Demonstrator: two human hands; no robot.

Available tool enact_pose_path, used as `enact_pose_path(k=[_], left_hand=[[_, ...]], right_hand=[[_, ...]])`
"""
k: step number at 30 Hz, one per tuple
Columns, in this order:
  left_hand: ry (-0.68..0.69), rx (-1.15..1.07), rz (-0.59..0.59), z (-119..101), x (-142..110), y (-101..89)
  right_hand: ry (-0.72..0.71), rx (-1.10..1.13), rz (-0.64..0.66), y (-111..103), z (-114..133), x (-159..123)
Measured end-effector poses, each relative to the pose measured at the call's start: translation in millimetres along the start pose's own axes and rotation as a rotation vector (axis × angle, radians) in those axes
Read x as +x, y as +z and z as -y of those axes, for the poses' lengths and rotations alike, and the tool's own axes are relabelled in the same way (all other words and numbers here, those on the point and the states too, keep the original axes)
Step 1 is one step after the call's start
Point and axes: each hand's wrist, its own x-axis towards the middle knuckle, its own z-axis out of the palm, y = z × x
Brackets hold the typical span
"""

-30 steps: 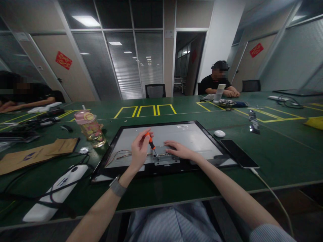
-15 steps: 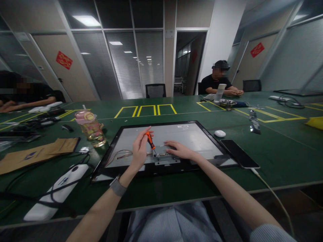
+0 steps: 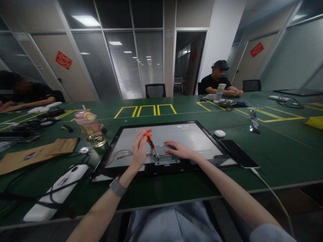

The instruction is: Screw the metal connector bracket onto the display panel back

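Observation:
My left hand [image 3: 140, 148] is closed around the orange and black handle of a screwdriver [image 3: 150, 141]. The tool leans, and its tip meets a metal bracket [image 3: 166, 163] near the front edge of a flat display panel [image 3: 202, 137]. That panel lies on the table, grey-backed with a black frame. My right hand [image 3: 180, 150] rests on it with fingers stretched out, just beside the bracket. Thin coloured wires [image 3: 121, 154] run over the panel's left part, partly behind my left wrist.
Left of the panel stand a pink-lidded drink bottle [image 3: 91, 129], a brown paper bag [image 3: 40, 153] and a white power strip [image 3: 57, 191] with black cables. On the right lie a phone [image 3: 239, 154] on a cable and a white earbud case [image 3: 219, 133]. Two people sit across the table.
My left hand's fingers have shifted slightly on the screwdriver handle. The screwdriver tip stays at the bracket, and my right hand has not visibly moved.

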Motion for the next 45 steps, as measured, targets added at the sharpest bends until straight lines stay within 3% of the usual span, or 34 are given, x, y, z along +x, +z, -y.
enact_pose_path(k=[4, 8, 14, 24, 33, 40, 45], left_hand=[[-0.071, -0.047, 0.037, -0.7, -1.1, 0.5], [-0.050, -0.032, 0.069, -1.3, -0.9, 0.3], [0.013, 0.053, 0.024, 0.2, 0.4, -1.7], [-0.073, -0.076, 0.002, -3.5, -1.7, 3.1], [-0.021, 0.016, 0.030, 2.0, -0.9, 0.5], [-0.072, -0.029, 0.076, 0.0, -2.1, 1.1], [-0.001, 0.040, 0.025, 4.0, -0.9, 1.7]], right_hand=[[0.003, 0.007, -0.003, 0.6, -0.6, 0.3], [0.001, 0.020, -0.007, 1.3, -2.0, -0.1], [0.008, 0.004, 0.003, -0.1, 0.6, -1.3], [0.008, -0.014, 0.007, -0.3, 0.6, -0.4], [-0.012, 0.000, -0.011, 2.0, -4.1, -0.1], [0.020, 0.002, 0.003, -0.3, 2.6, -1.1], [0.012, -0.001, -0.002, 0.2, 2.0, -1.0]])
